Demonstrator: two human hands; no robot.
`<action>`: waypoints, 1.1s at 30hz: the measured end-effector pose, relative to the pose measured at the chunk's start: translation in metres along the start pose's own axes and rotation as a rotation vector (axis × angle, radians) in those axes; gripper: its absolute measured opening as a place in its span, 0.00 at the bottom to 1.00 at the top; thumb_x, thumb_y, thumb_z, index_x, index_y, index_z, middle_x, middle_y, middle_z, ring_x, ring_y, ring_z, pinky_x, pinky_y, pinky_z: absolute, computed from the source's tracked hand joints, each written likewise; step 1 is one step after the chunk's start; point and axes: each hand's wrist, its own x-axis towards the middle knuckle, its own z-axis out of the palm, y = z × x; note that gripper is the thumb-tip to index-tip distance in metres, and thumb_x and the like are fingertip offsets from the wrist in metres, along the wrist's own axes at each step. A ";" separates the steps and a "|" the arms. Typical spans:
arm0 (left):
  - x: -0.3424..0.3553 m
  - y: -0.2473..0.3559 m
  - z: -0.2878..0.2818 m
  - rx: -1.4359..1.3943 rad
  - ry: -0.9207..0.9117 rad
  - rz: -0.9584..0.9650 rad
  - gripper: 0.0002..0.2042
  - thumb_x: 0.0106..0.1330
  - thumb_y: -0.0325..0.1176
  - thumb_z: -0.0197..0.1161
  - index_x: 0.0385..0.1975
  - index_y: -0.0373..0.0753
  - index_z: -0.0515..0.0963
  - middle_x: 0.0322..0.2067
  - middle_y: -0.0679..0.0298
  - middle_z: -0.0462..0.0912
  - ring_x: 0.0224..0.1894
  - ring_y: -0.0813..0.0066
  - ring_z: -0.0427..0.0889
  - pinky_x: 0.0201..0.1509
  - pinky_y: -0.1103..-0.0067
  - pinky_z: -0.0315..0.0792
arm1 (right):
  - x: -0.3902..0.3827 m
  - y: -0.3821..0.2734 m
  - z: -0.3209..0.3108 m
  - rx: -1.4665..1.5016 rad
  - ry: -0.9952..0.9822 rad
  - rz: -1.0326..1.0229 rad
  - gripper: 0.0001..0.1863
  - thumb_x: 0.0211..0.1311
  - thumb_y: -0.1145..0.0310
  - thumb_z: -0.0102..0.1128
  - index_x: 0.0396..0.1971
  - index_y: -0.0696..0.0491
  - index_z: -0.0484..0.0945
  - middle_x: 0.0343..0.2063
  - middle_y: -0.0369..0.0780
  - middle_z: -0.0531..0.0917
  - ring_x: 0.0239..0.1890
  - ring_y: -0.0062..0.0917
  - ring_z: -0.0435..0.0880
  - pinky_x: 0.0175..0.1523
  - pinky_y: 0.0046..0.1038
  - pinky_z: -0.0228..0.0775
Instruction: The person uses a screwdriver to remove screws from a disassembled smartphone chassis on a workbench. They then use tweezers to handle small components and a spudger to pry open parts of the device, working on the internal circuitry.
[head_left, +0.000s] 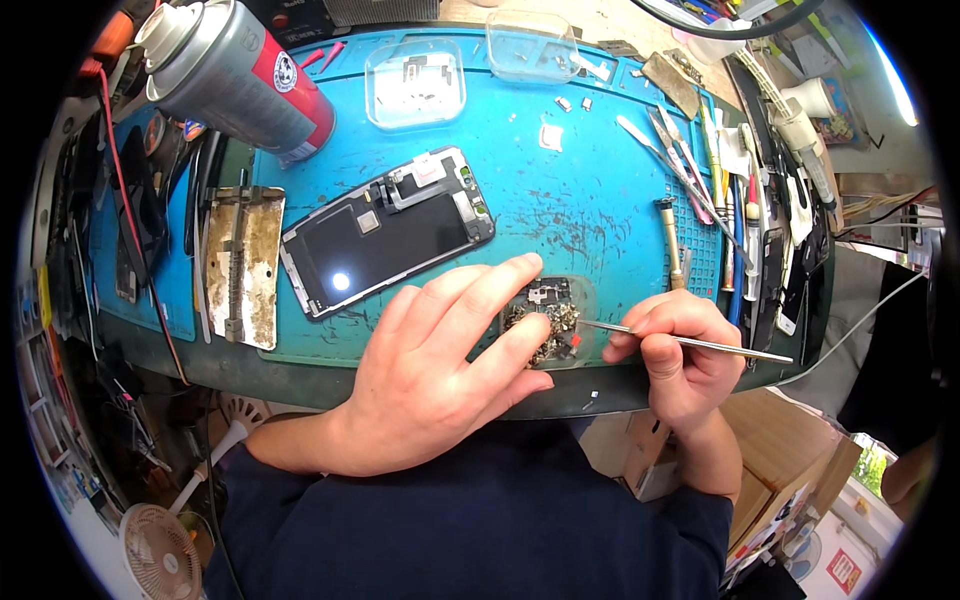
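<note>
My left hand point(445, 375) lies over a small clear container point(583, 298) of mixed tiny metal parts point(560, 320), fingers spread and touching it. My right hand point(685, 340) is closed around a thin steel tool point(750, 352), apparently tweezers, its tip at the container's right side. Beyond my left hand, a disassembled phone screen point(340, 250) lies angled on the blue mat point(590, 190), with a small board and flex cable on its back.
A spray can point(230, 90) stands back left, beside clear boxes point(415, 85) of parts. A worn metal fixture point(245, 265) lies left. Several tweezers and screwdrivers point(685, 185) line the right. A fan point(160, 550) sits lower left. Part of someone's arm point(905, 470) possibly shows far right.
</note>
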 end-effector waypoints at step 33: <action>-0.011 -0.011 0.005 -0.182 0.126 -0.013 0.32 0.54 0.37 0.85 0.55 0.34 0.73 0.66 0.43 0.77 0.62 0.43 0.80 0.63 0.58 0.75 | 0.002 -0.001 0.001 -0.192 -0.077 -0.150 0.10 0.65 0.68 0.77 0.32 0.56 0.84 0.27 0.39 0.88 0.30 0.33 0.91 0.35 0.28 0.81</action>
